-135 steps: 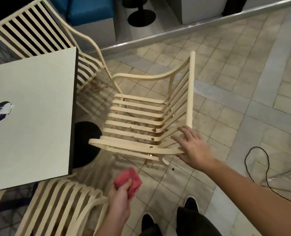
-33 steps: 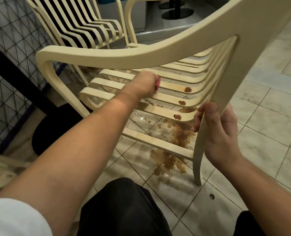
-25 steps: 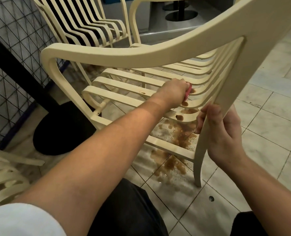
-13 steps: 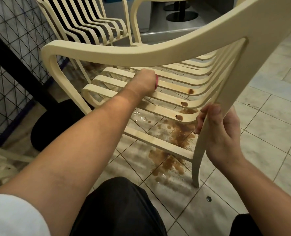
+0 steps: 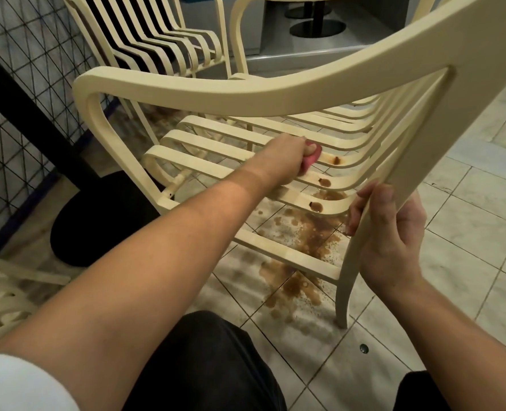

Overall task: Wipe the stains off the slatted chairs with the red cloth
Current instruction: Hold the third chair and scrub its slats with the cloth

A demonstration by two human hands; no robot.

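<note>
- The slatted chair [image 5: 246,93] was judged best held steady by its near upright, so that the seat would not shift under wiping pressure.
- The red cloth [image 5: 312,160] was judged best drawn along each slat and over the brown stains [image 5: 324,182], with a clean fold turned out for each blot.
- Light strokes were advised at the slat edges, lest liquid be pushed down onto the floor spill [image 5: 305,232].
- The right hand [image 5: 394,232], nearest, was seen wrapped round that upright, thumb on its outer face and fingers curled behind.
- The left hand [image 5: 287,152], farther in, was closed on the bunched cloth, which was pressed onto a middle seat slat, just beside the farthest blot.
- Two more blots were left on the nearer slats.
- A second chair [image 5: 163,34] was seen beyond, untouched.
</note>
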